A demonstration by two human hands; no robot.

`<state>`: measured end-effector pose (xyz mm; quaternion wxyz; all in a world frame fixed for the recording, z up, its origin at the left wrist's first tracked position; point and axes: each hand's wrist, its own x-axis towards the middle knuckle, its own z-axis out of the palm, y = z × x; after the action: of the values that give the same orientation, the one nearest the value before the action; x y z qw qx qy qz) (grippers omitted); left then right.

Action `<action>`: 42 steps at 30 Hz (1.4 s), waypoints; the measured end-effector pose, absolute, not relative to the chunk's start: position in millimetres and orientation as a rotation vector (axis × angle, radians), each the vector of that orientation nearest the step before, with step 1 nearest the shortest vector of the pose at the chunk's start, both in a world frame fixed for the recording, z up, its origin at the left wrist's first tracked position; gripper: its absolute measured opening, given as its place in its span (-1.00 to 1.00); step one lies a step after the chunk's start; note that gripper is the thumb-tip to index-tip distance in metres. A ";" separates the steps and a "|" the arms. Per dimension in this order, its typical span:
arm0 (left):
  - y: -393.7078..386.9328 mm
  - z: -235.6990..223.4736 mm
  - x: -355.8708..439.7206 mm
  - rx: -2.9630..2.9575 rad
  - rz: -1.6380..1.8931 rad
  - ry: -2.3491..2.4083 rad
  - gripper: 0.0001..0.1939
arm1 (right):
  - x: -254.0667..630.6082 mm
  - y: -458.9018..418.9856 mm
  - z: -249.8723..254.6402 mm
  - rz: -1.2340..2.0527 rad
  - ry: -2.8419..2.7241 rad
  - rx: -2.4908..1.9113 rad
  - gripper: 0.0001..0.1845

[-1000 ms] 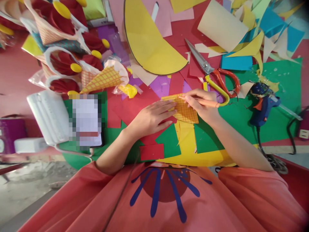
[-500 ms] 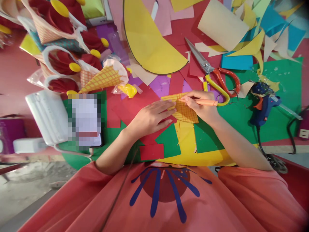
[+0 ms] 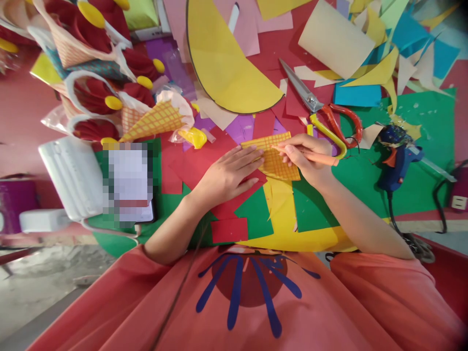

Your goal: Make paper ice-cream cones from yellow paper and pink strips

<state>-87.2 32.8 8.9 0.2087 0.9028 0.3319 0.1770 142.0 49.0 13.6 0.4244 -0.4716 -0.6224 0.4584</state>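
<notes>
"From the head camera, where does the paper lie?"

"A yellow wedge of paper with an orange grid lies at the centre of the worktable, between the two hands."

"And the left hand?"

"It is laid flat, fingers stretched and slightly spread, thumb apart. The fingertips rest over the wedge's left edge; most of the wedge extends to their right."

"The right hand?"

"Its thumb and fingers are pinched around an orange marker, over the wedge's right side. The marker points left, across the grid. Its tip is small here, so I can't be sure it touches the paper."

"What is near?"

"Scissors with red and yellow handles, just beyond the right hand, and red paper beside the left."
</notes>
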 end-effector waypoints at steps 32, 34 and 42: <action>31.9 7.4 -86.5 2.535 0.489 0.971 -0.65 | 145.0 51.3 15.0 1.193 -1.612 -1.233 -0.75; 32.2 7.4 -86.3 2.542 0.480 0.982 -0.64 | 144.1 48.7 15.5 1.182 -1.573 -1.229 -0.74; 31.8 6.9 -86.2 2.521 0.452 0.999 -0.62 | 142.6 52.6 17.2 1.167 -1.732 -1.236 -0.77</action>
<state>-86.2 31.8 6.9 0.1950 0.8994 0.3563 0.1614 142.6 52.6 17.2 0.3497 -0.4772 -0.6686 0.4505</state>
